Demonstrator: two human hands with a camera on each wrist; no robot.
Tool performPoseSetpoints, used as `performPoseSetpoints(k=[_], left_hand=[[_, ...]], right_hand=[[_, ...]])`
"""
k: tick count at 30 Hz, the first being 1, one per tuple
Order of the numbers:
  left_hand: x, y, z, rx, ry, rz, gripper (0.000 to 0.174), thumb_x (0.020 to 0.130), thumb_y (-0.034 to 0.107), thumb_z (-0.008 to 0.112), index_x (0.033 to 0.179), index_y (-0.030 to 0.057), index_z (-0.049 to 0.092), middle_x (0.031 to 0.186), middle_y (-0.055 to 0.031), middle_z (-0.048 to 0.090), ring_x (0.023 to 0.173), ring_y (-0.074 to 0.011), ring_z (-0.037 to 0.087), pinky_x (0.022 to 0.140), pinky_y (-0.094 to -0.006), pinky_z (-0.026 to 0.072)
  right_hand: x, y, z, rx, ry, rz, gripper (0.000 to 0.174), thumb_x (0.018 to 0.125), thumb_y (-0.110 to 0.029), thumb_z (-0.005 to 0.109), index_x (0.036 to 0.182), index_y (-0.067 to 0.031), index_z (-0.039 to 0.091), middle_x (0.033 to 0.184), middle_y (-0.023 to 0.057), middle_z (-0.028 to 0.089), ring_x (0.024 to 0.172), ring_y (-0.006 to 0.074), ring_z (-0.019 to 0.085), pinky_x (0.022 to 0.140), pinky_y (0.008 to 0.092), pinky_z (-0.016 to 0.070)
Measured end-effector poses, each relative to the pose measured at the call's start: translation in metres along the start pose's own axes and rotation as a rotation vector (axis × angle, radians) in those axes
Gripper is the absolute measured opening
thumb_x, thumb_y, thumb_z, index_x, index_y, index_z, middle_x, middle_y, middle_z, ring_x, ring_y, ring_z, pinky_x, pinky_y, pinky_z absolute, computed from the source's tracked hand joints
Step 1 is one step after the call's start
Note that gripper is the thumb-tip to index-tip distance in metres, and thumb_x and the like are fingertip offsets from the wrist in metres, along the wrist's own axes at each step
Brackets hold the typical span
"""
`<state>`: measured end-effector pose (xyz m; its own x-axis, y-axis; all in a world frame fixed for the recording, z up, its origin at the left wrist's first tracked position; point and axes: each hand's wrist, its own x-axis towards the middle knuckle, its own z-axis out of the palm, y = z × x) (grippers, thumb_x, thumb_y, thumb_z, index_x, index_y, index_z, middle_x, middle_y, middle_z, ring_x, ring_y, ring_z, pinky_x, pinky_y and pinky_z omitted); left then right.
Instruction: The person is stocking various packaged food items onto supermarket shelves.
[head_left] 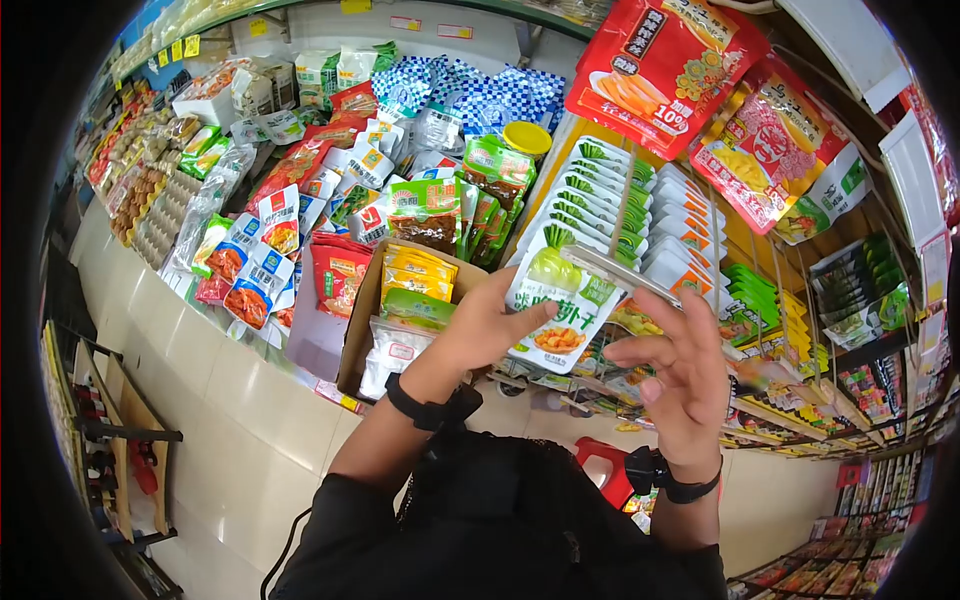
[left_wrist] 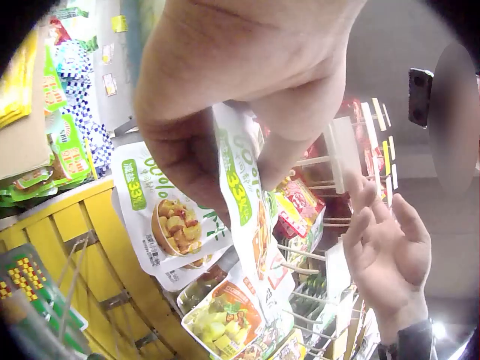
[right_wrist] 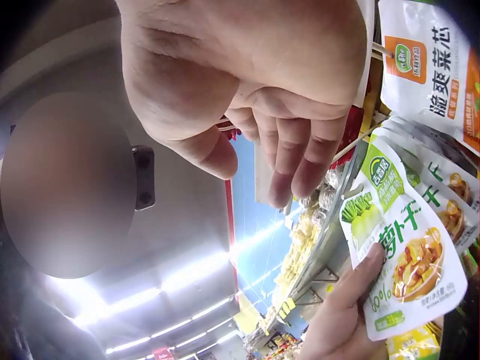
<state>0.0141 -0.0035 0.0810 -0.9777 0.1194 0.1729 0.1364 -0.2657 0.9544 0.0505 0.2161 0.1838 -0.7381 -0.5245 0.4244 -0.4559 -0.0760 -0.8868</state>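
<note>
My left hand (head_left: 488, 322) grips a white-and-green snack pouch (head_left: 553, 343) by its edge, thumb across the front. Printed on the pouch are a green radish and a bowl of orange-brown pieces. In the left wrist view, that hand's fingers curl round the pouch, with matching pouches (left_wrist: 154, 225) beside it. My right hand (head_left: 688, 370) is held to the right of the pouch, palm turned up and fingers loosely bent, with nothing in it. Its fingertips are near the front end of a metal display hook (head_left: 612, 268). In the right wrist view the pouch front (right_wrist: 409, 262) faces the camera.
Rows of white pouches (head_left: 585, 190) hang on hooks behind the held one. Large red packs (head_left: 665, 75) hang at upper right. To the left stand a cardboard box (head_left: 367, 335) of yellow packets and a counter heaped with bagged food. A red stool (head_left: 603, 465) stands below.
</note>
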Motion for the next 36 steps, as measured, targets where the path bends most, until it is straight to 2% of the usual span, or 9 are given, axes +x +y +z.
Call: performPoseSetpoints(k=[6, 10, 12, 14, 18, 24, 30, 34, 36], left_hand=[[0.030, -0.016, -0.001, 0.284, 0.071, 0.106, 0.032, 0.092, 0.008, 0.070, 0.120, -0.0048, 0.060, 0.108, -0.0097, 0.070, 0.098, -0.0124, 0.063, 0.087, -0.0306, 0.0516], [0.024, -0.067, -0.011, 0.189, 0.053, 0.229, 0.033, 0.093, 0.011, 0.067, 0.121, -0.0038, 0.060, 0.109, -0.0079, 0.069, 0.099, -0.0156, 0.064, 0.089, -0.0313, 0.0513], [0.011, -0.087, -0.013, 0.154, 0.070, 0.075, 0.027, 0.094, 0.010, 0.065, 0.118, -0.0028, 0.060, 0.105, -0.0074, 0.070, 0.093, -0.0164, 0.066, 0.087, -0.0324, 0.0532], [-0.001, -0.065, 0.002, 0.090, 0.060, -0.258, 0.020, 0.097, 0.012, 0.060, 0.111, -0.0019, 0.063, 0.096, -0.0077, 0.071, 0.082, -0.0151, 0.068, 0.076, -0.0308, 0.0551], [-0.031, -0.067, 0.003, 0.370, -0.163, -0.340, 0.024, 0.102, 0.018, 0.053, 0.092, -0.0006, 0.064, 0.082, -0.0102, 0.071, 0.069, -0.0151, 0.068, 0.059, -0.0264, 0.0509], [-0.038, -0.072, 0.046, 0.438, -0.222, -0.416, 0.023, 0.103, 0.017, 0.051, 0.092, -0.0002, 0.060, 0.082, -0.0125, 0.071, 0.067, -0.0173, 0.069, 0.060, -0.0259, 0.0492], [-0.032, -0.077, 0.166, 0.471, -0.313, -0.337, 0.018, 0.103, 0.013, 0.049, 0.098, -0.0001, 0.060, 0.087, -0.0121, 0.071, 0.072, -0.0171, 0.069, 0.066, -0.0273, 0.0498], [-0.042, -0.076, 0.239, 0.541, -0.429, -0.377, 0.014, 0.103, 0.009, 0.049, 0.104, 0.0005, 0.060, 0.093, -0.0111, 0.071, 0.081, -0.0169, 0.068, 0.074, -0.0276, 0.0499], [-0.048, -0.082, 0.261, 0.603, -0.447, -0.396, 0.014, 0.102, 0.009, 0.049, 0.106, 0.0005, 0.060, 0.096, -0.0109, 0.070, 0.084, -0.0171, 0.068, 0.076, -0.0279, 0.0498]], right_hand=[[-0.004, -0.003, -0.001, 0.002, -0.032, 0.061, 0.076, 0.088, 0.005, 0.057, 0.154, -0.0005, 0.020, 0.148, 0.0241, 0.045, 0.112, 0.0267, 0.065, 0.099, 0.0386, 0.0468], [-0.016, 0.003, -0.014, -0.125, -0.160, 0.016, 0.071, 0.087, 0.002, 0.060, 0.152, -0.0009, 0.030, 0.142, 0.0209, 0.052, 0.110, 0.0252, 0.067, 0.101, 0.0399, 0.0467], [-0.021, -0.001, -0.017, -0.150, -0.181, 0.027, 0.066, 0.087, 0.001, 0.061, 0.148, -0.0014, 0.038, 0.129, 0.0179, 0.062, 0.104, 0.0267, 0.068, 0.094, 0.0384, 0.0508], [-0.034, -0.005, -0.030, -0.199, -0.244, 0.138, 0.054, 0.089, -0.004, 0.064, 0.141, -0.0006, 0.048, 0.132, 0.0163, 0.061, 0.107, 0.0285, 0.067, 0.096, 0.0400, 0.0490], [-0.081, 0.005, -0.056, -0.262, -0.170, 0.089, 0.048, 0.090, -0.005, 0.065, 0.137, -0.0041, 0.054, 0.126, 0.0140, 0.063, 0.111, 0.0310, 0.063, 0.093, 0.0402, 0.0510], [-0.200, 0.054, -0.102, -0.407, 0.087, 0.150, 0.047, 0.085, -0.004, 0.066, 0.131, -0.0023, 0.057, 0.113, 0.0180, 0.066, 0.101, 0.0342, 0.065, 0.086, 0.0423, 0.0523], [-0.419, 0.176, -0.160, -0.531, 0.216, 0.949, 0.041, 0.090, -0.018, 0.060, 0.128, -0.0002, 0.058, 0.111, 0.0162, 0.068, 0.103, 0.0302, 0.067, 0.089, 0.0389, 0.0525], [-0.592, 0.247, -0.163, -0.212, 0.690, 1.260, 0.045, 0.087, -0.021, 0.062, 0.127, -0.0006, 0.060, 0.100, 0.0161, 0.071, 0.094, 0.0262, 0.068, 0.083, 0.0374, 0.0534], [-0.671, 0.280, -0.156, -0.180, 0.867, 1.387, 0.052, 0.083, -0.028, 0.062, 0.128, -0.0024, 0.061, 0.114, 0.0255, 0.068, 0.110, 0.0359, 0.065, 0.092, 0.0414, 0.0514]])
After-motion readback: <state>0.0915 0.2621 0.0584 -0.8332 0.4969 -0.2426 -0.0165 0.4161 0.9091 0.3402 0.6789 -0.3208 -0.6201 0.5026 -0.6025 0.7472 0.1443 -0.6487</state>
